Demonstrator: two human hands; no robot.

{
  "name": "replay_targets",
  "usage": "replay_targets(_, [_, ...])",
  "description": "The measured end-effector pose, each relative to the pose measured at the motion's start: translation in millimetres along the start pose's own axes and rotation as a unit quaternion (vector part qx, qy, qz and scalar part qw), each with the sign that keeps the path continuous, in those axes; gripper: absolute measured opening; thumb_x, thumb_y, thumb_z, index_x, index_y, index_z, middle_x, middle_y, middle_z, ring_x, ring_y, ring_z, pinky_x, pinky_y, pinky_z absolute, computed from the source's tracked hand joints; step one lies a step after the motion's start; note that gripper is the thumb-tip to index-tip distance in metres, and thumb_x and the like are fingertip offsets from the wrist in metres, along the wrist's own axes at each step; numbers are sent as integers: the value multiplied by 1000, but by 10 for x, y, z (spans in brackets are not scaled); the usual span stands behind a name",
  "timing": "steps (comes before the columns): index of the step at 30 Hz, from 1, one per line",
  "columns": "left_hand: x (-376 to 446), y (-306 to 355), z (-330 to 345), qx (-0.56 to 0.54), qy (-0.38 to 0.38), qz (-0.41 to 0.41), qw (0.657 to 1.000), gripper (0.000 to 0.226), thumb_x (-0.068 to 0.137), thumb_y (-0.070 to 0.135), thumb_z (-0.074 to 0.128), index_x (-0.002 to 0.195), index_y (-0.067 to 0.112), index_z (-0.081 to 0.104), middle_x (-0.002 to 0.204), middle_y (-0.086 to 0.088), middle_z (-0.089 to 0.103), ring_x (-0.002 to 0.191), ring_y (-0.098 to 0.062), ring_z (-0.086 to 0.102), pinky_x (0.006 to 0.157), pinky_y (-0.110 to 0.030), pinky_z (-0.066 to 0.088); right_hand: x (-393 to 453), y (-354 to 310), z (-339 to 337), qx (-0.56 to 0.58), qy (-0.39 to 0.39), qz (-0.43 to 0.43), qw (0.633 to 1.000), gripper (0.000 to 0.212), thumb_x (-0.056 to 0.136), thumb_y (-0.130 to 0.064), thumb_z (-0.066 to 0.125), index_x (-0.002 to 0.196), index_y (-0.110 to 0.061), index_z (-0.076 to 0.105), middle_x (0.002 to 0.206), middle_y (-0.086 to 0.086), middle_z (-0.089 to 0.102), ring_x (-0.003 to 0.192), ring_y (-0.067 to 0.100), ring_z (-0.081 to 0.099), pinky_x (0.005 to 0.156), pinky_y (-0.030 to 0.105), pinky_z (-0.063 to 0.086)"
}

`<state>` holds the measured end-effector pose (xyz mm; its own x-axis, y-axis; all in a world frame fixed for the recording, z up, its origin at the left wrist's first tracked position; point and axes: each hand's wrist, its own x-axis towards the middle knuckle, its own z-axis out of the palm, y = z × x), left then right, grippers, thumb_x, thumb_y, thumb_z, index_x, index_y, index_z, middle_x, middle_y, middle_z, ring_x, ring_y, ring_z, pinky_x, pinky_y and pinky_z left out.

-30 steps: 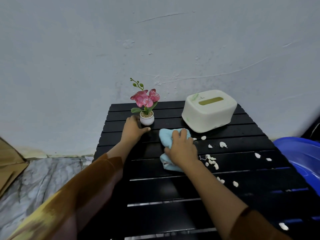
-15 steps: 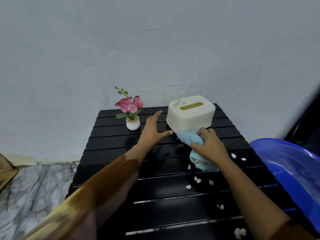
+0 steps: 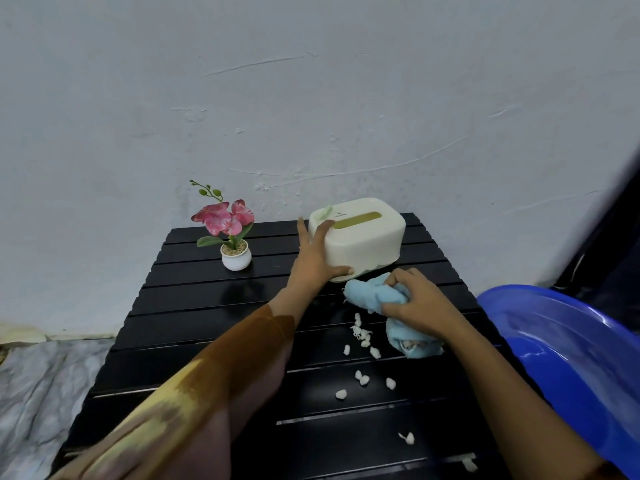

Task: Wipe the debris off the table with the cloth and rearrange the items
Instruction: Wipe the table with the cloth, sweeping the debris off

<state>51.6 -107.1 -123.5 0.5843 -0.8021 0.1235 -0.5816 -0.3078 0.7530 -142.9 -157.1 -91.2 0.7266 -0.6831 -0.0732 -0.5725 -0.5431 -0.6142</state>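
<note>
Hands: left tilts tissue box; right bunches cloth.

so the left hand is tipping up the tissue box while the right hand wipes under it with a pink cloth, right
Not quite: the cloth is light blue, not pink, as the head view shows. The rest holds: the left hand tips the tissue box up while the right hand wipes beneath it.

Your bench lies bare toward 9 o'clock; the plant blocks 11, the box 12, the basin 3, crumbs litter 5.
</note>
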Motion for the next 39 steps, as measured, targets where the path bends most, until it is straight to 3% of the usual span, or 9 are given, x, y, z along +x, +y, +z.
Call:
replay_targets(5, [70,5,38,-66,36,32,997,81,59,12,87,128,19,45,153,-12,9,130,-26,38,100,-27,40,28,-14,-15,27,-2,-22,999,18,76,-22,66,89,-24,53,105,2,50,93,19,54,73,27,45])
replay_targets(10, [163,-15,-108,-98,58,51,992,76,56,3,86,121,11,47,145,-13,19,129,-27,36,96,-13,34,95,-101,5,28,-20,-47,998,20,77,-17,65,96,-17,57,100,0,49,88,18,53,65,19,40])
replay_targets(13, [294,67,-389,-92,65,64,992,76,57,2,85,123,10,46,146,-14,20,129,-29,37,98,-18,35,193,-242,84,27,-25,-54,998,22,78,-18,64,99,-14,57,103,1,49,89,19,53,66,20,42])
replay_targets(16, [434,193,-730,-56,62,84,993,79,59,5,85,126,9,44,145,-15,22,129,-30,36,95,-20,34,409,-460,249,41,0,-56,998,22,78,-21,63,97,-16,54,110,4,49,93,23,55,75,31,47])
replay_targets(18, [516,263,-942,-42,60,105,992,79,59,6,85,126,9,43,144,-15,25,129,-30,36,95,-20,34,613,-644,409,39,20,-43,998,30,80,-25,61,107,-16,52,118,5,44,99,26,55,81,36,46])
replay_targets(22, [614,336,-1257,-32,56,129,990,77,61,8,84,125,11,43,138,-13,31,117,-23,38,90,-20,36,1006,-930,865,-108,-27,-50,993,63,83,-49,56,140,-33,33,147,6,22,125,37,35,103,46,34])
replay_targets(26, [693,326,-1427,-26,56,149,987,78,60,15,85,125,14,42,136,-12,34,113,-19,38,92,-26,41,1276,-915,1218,-273,-55,-85,957,64,85,-64,39,143,-49,15,160,-3,-1,133,42,20,109,50,22])
replay_targets(35, [733,324,-1438,-45,59,164,984,83,50,28,78,124,16,43,136,-9,35,116,-20,40,91,-26,44,1490,-618,1065,-239,34,5,970,51,90,-57,36,137,-36,34,150,2,27,124,36,35,101,44,31])
replay_targets(39, [704,294,-1456,-58,56,166,983,83,47,32,78,121,18,44,134,-9,36,115,-20,41,92,-28,44,1335,-381,785,-227,101,87,965,48,93,-43,38,133,-17,44,137,13,39,118,38,42,94,43,40])
